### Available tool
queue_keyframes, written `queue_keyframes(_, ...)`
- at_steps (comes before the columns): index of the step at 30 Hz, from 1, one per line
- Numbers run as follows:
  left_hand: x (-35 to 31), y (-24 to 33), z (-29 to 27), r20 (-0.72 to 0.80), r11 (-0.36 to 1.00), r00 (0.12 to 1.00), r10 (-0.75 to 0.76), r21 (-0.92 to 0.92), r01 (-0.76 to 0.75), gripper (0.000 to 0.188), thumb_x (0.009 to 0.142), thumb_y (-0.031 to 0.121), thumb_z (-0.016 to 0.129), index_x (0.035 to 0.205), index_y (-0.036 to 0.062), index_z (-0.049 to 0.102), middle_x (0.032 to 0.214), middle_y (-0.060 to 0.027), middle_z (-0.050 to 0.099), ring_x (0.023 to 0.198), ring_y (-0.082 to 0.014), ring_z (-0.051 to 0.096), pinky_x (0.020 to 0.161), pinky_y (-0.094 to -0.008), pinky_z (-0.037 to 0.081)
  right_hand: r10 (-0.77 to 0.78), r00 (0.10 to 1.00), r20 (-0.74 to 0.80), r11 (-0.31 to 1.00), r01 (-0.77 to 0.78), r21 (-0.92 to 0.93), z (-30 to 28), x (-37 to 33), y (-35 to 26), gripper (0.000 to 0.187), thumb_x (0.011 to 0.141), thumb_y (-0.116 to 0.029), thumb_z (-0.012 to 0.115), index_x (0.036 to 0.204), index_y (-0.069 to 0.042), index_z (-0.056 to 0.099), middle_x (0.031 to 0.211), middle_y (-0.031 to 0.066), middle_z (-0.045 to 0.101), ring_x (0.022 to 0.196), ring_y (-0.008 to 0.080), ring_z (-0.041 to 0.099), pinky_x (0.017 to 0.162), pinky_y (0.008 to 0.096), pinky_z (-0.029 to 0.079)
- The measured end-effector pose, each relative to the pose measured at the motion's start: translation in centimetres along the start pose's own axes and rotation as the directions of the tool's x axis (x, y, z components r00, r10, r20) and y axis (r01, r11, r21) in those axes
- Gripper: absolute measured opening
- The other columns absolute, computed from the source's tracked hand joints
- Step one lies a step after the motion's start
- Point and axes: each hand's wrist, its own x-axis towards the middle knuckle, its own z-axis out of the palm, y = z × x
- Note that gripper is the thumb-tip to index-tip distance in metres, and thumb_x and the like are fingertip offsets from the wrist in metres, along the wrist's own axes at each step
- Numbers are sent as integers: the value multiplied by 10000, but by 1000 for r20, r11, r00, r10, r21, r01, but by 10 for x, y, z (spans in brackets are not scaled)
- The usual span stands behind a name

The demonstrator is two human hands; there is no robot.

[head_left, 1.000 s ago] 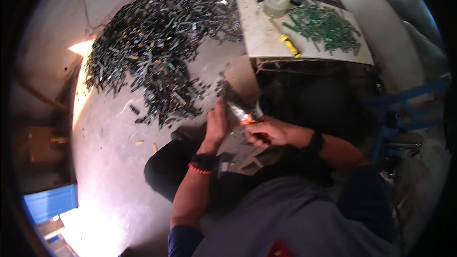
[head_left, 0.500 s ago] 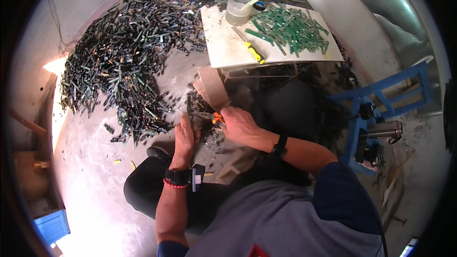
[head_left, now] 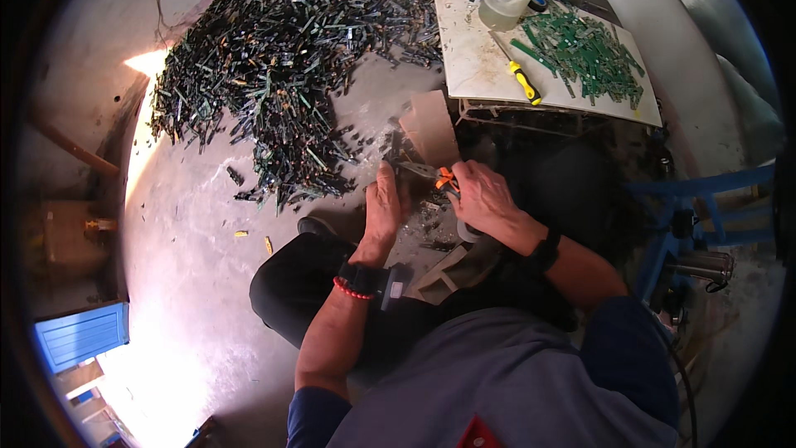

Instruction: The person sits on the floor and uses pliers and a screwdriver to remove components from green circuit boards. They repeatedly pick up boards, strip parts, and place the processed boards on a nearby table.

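My left hand (head_left: 383, 209) is closed on a narrow dark strip (head_left: 393, 148) that sticks up past its fingertips. In my right hand (head_left: 485, 197) is a pair of pliers with orange-and-black handles (head_left: 447, 180). Their metal jaws (head_left: 419, 170) point left and reach the strip just above my left fingers. Whether the jaws grip the strip or only touch it is too small to tell. Just beyond the pliers stands a brown cardboard piece (head_left: 432, 129). Small debris lies on the floor below my hands.
A large heap of dark strips (head_left: 274, 75) spreads over the floor ahead and left. On a low white board (head_left: 464, 58) at the right are green circuit-board strips (head_left: 580, 54), a yellow-handled screwdriver (head_left: 524, 83) and a plastic cup (head_left: 502, 2). A blue stool frame (head_left: 705, 191) stands far right.
The whole view has swung left, so the scene sits farther right in the picture. My hands keep the pliers against the strip in much the same pose.
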Motion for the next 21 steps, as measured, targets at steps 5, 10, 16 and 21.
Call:
queue_keyframes(5, 8, -17, -6, 44, 973, 985, 166, 155, -171, 532, 968, 470, 312, 652, 64, 448, 529, 7, 410, 460, -111, 363, 428, -281, 301, 132, 955, 265, 954, -196, 229, -5, -4, -15, 234, 831, -228, 627, 873, -22, 526, 654, 129, 565, 586, 309, 558, 563, 383, 458)
queue_keyframes(10, -5, 2, 8, 68, 979, 976, 205, -8, -205, 590, 982, 453, 256, 760, 10, 577, 533, -18, 509, 479, -97, 434, 439, -249, 337, -336, 441, 832, -369, -874, 315, -29, -11, -26, 219, 912, -267, 552, 810, -77, 518, 648, 23, 504, 561, 122, 482, 482, 272, 387)
queue_keyframes(16, 4, -4, 7, -60, 984, 983, 176, 22, -175, 593, 961, 533, 252, 622, 88, 451, 475, 10, 394, 394, -102, 347, 392, -247, 267, 76, 915, 397, 857, -264, 444, -14, 4, -17, 212, 869, -237, 572, 886, -34, 516, 730, 105, 557, 646, 298, 561, 589, 364, 458)
queue_keyframes(21, -3, 5, 2, -5, 1000, 1000, 25, 1, -25, 590, 971, 499, 282, 621, 58, 460, 516, 3, 425, 451, -97, 364, 418, -275, 285, 58, 998, 31, 998, -57, -12, -5, 0, -4, 246, 799, -199, 629, 899, -8, 512, 774, 179, 560, 705, 377, 559, 633, 424, 461)
